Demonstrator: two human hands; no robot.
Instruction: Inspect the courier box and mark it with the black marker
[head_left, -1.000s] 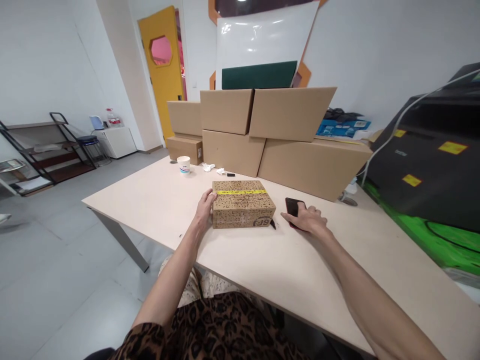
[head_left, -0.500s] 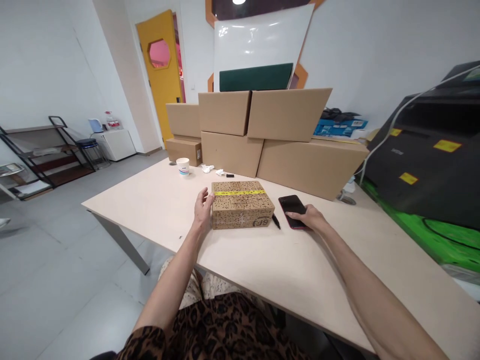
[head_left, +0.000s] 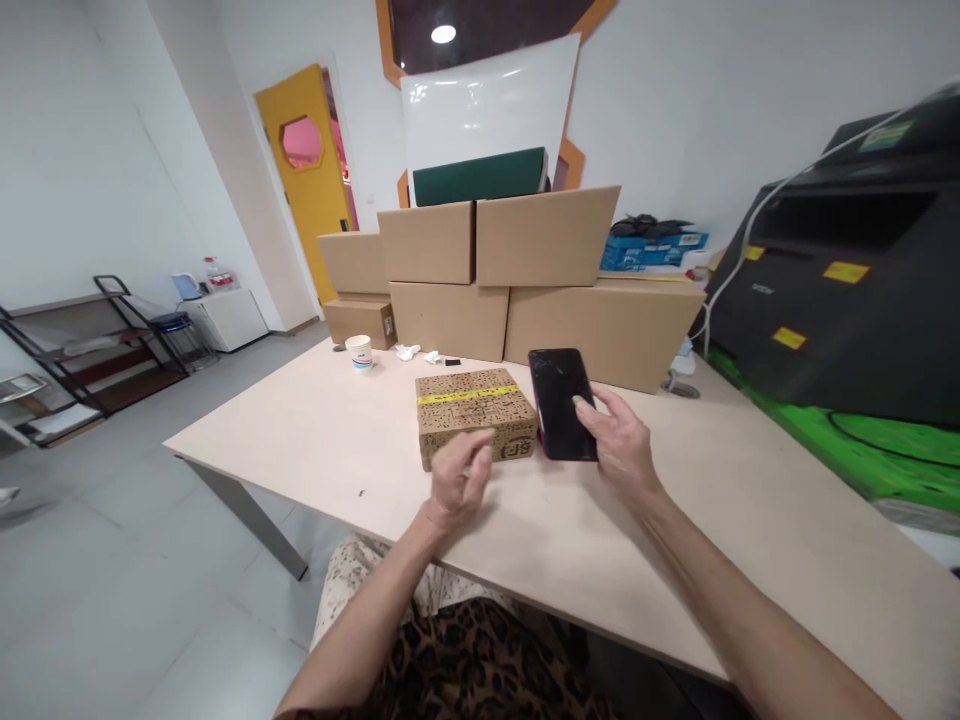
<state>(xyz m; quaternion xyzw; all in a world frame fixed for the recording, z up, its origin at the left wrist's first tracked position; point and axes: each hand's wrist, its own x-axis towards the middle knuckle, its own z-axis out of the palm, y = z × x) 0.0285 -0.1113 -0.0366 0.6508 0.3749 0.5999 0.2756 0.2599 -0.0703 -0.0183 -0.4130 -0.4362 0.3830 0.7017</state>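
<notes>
My right hand (head_left: 624,440) holds a black smartphone (head_left: 562,405) with a reddish edge, raised above the table and tilted up, the thumb over its screen. My left hand (head_left: 459,478) is in front of the cardboard box (head_left: 472,398), its fingers curled in with nothing visible in them. It overlaps the box's front face in view; whether it touches the box I cannot tell. The box is brown with dark speckles and a strip of yellow tape across its top. It lies flat on the pale table (head_left: 300,430), just left of the phone.
Several large cardboard boxes (head_left: 450,320) are stacked along the table's far side, a dark green box (head_left: 480,178) on top. A paper cup (head_left: 359,353), crumpled tissues (head_left: 407,352) and a small black piece (head_left: 452,362) lie before them. At right stands a big black printer (head_left: 832,270).
My right hand has lifted the phone off the table and brought it left, more upright. My left hand has left the box's left side and moved right and nearer, fingers curling. The pen is now hidden.
</notes>
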